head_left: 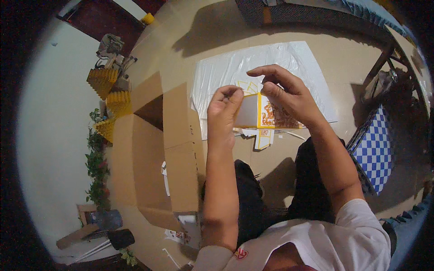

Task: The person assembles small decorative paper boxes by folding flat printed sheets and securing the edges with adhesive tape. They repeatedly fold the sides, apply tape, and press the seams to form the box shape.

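In the head view, a large open cardboard box (pixel 181 176) stands on the tan floor (pixel 181 58), and everything else can be placed from it. To its right, between the two hands, is a flat-panelled carton (pixel 251 110), white with yellow edges and a brownish-orange printed panel; small yellow-rimmed flaps stick out at its far side and its near side. The left hand (pixel 224 106), the one nearer the box, has thumb and fingertips drawn together, clamped on the carton's left edge. The right hand (pixel 289 92), farther to the right of the box, has its thumb and index finger spread apart above the printed panel; whether its lower fingers touch the carton is hard to tell, as the palm covers them.

Also right of the box, behind the carton and hands, a white plastic sheet (pixel 217 74) lies wrinkled and shiny. Well to the right of the box is a blue-and-white checked bag (pixel 373 149). Left of the box, a leafy plant (pixel 96 169) runs along the pale wall (pixel 58 135), with yellow ridged pieces (pixel 101 81) beyond it. Inside the box lies a narrow white strip (pixel 166 180).
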`<state>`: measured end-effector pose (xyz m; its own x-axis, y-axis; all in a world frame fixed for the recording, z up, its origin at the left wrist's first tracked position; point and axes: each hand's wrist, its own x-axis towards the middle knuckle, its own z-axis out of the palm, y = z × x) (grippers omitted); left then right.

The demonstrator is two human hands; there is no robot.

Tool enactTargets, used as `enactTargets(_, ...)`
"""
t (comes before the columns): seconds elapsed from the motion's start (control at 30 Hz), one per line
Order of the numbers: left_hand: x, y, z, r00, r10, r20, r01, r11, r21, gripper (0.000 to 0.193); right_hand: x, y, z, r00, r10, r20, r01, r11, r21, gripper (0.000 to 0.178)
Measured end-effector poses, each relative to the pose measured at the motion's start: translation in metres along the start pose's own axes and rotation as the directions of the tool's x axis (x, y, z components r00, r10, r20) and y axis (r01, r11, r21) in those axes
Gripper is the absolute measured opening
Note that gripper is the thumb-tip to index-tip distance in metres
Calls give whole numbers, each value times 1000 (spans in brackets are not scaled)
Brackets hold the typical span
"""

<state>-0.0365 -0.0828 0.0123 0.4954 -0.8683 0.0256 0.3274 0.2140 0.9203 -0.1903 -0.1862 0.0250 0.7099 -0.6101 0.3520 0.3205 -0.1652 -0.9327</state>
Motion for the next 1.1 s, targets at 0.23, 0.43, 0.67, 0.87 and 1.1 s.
enactTargets(0.23, -5, -3, 3, 998, 11, 69, -27, 968, 248, 16, 0, 15, -7, 995, 2, 97, 10, 993, -119, 39)
enactTargets(0.43, -9, 2, 7, 980, 171, 107, -201, 818, 538, 13, -1, 23, -14, 995, 48, 90, -33, 987, -156, 39)
enactTargets(0.67, -10, 3, 12, 988, 91, 124, -148, 788, 598, 12, 0, 36, -20, 976, 141, 168, -131, 989, -71, 38)
enactTargets(0.87, -10, 0, 9, 968, 54, 245, -192, 789, 584, 11, -2, 42, -26, 920, 238, 310, -249, 969, -6, 40)
enactTargets(1.1, -12, -1, 10, 954, 43, 297, -206, 812, 545, 11, -6, 46, -27, 899, 289, 328, -328, 942, 69, 35)
